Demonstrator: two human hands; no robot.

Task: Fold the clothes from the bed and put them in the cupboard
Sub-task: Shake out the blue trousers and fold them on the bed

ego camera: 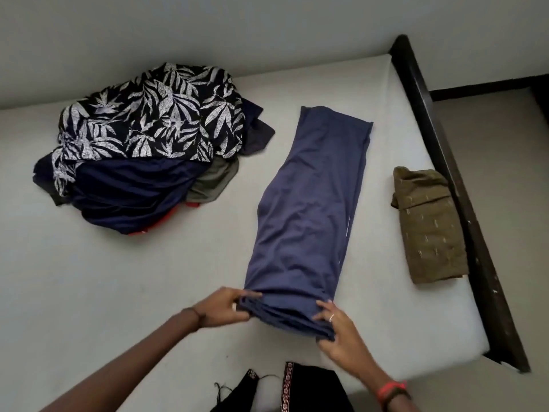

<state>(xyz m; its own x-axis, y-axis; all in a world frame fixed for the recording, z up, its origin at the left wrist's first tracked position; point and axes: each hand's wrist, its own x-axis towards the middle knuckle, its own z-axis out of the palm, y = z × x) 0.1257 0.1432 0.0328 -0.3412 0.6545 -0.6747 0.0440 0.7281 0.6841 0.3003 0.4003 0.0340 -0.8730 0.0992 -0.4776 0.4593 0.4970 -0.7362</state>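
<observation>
Left hand and right hand — fingers curled — each grip the near end of the blue garment lying lengthwise on the bed.

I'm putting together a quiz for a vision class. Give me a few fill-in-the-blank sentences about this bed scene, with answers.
1. The left hand and the right hand each grip the ____ end of the blue garment.
2. The folded olive garment lies to the blue garment's ____.
3. The top cloth of the unfolded pile bears a white ____ print.

Answers: near; right; leaf.
</observation>
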